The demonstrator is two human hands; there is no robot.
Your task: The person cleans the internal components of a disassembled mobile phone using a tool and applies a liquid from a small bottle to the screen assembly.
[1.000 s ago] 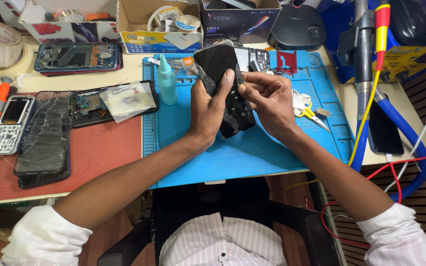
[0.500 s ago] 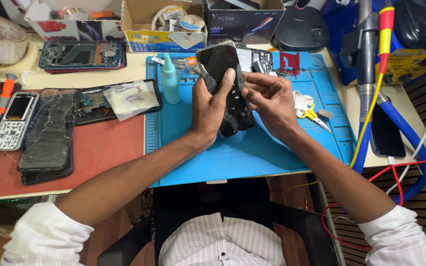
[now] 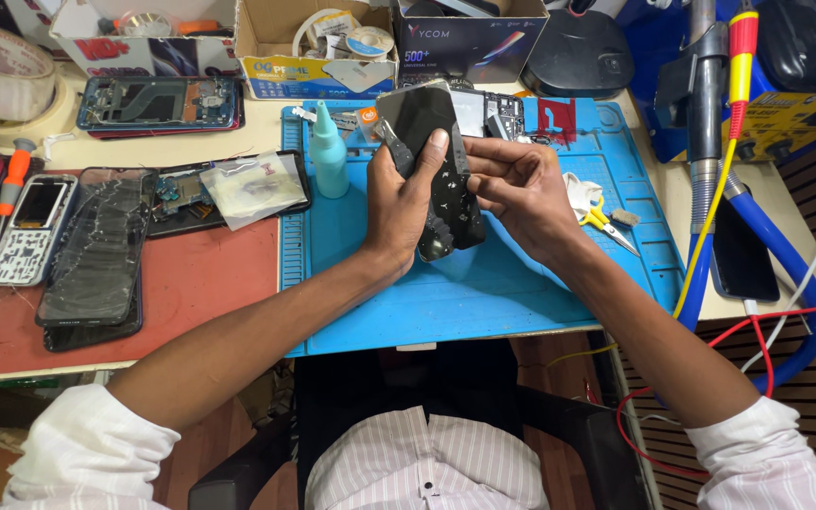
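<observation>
I hold a black smartphone [image 3: 438, 175] upright above the blue work mat [image 3: 484, 283]. My left hand [image 3: 399, 203] grips its left side, thumb across the dark glass, and a thin metal tool [image 3: 394, 146] lies under the fingers along the phone's edge. Against the phone's right edge rests my right hand [image 3: 521, 194], fingertips curled onto it. The phone's glossy panel appears slightly lifted from the body at the top.
A turquoise squeeze bottle [image 3: 329, 159] stands on the mat's left. Yellow-handled scissors [image 3: 602, 219] lie to the right. Dismantled phones [image 3: 92, 260] cover the red mat [image 3: 191, 283] at left. Cardboard boxes [image 3: 318, 42] line the back. A blue hose [image 3: 710, 236] and cables hang right.
The phone and both hands have stayed in almost the same place. My left thumb has shifted a little on the glass, and the view has moved slightly.
</observation>
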